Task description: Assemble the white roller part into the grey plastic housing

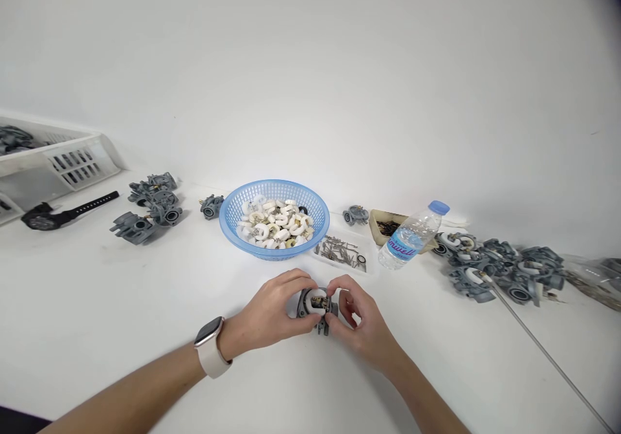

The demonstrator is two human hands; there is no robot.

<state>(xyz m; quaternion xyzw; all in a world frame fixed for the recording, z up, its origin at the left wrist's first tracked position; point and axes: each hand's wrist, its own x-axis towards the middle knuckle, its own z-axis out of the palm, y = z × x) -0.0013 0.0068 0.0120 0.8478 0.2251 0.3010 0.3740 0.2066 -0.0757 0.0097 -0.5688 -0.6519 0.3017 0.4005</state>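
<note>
A grey metal carburetor body (302,307) lies on the white table between my hands, its open side up. In it sits a white C-shaped float (312,299), with brass parts visible inside the ring. My left hand (274,308) grips the body and float from the left, thumb at the lower edge and fingers at the top. On the right side, my right hand (361,321) has thumb and index finger at the edge of the body near the float's hinge; whether a small part is between the fingertips is too small to tell.
Behind my hands stand a blue basket (274,253) of white floats, a white tray (371,256) of metal pins, a beige tray (376,233) and a water bottle (407,240). More carburetors (519,272) lie right, others (136,227) left, near a black watch (43,217) and white crate (29,178). A thin rod (543,350) crosses the right.
</note>
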